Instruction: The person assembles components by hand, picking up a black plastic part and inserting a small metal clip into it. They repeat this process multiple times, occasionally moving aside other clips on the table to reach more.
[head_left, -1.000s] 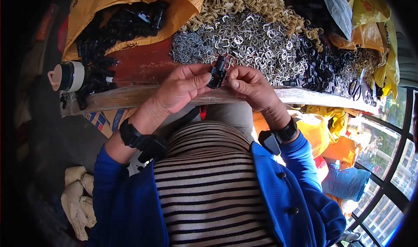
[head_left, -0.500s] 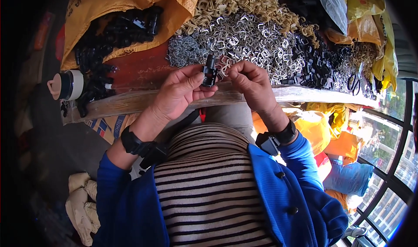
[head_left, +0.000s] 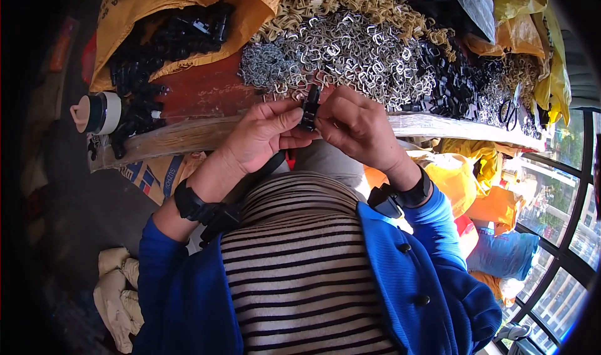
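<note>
Head view: curled right hand [head_left: 358, 125], hold unclear, has reached black tubular plastic fitting [head_left: 310, 110] pinched in left hand [head_left: 260, 136], suggesting two-handed work.

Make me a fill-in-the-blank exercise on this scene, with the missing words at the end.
1. The part in the left hand is coloured ____.
2. The cup is at the person's ____ end of the table.
3. The scissors lie toward the person's ____.
4. The jacket over the striped shirt is ____.

Missing words: black; left; right; blue.
</note>
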Action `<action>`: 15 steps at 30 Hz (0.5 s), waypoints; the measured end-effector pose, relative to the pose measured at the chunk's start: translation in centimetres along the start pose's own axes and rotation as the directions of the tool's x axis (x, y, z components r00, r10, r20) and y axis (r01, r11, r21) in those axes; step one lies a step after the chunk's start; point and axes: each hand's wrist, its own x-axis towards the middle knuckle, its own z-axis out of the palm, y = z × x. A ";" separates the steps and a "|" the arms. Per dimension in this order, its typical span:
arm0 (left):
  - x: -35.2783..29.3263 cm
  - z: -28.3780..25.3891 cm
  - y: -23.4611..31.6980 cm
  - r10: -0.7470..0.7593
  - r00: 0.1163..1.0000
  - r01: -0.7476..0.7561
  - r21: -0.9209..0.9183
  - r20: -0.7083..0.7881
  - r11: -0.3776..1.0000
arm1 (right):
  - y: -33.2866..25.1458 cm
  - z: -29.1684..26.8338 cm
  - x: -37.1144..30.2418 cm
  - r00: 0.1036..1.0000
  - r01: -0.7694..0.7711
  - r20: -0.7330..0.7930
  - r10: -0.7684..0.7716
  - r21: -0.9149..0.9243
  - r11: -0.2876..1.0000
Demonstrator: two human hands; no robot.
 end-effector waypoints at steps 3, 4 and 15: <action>0.3 -0.1 0.0 -0.006 1.000 0.006 0.014 -0.018 1.000 | 0.2 0.1 0.0 1.000 0.021 0.003 -0.021 -0.078 0.997; 0.4 -0.2 0.0 -0.007 1.000 0.008 0.022 -0.027 1.000 | 0.3 0.2 0.0 1.000 0.014 0.005 -0.013 -0.108 0.994; 0.5 0.2 -0.1 0.057 0.996 -0.047 0.143 -0.068 0.989 | 0.3 0.3 -0.5 0.995 0.090 0.069 -0.074 -0.266 0.960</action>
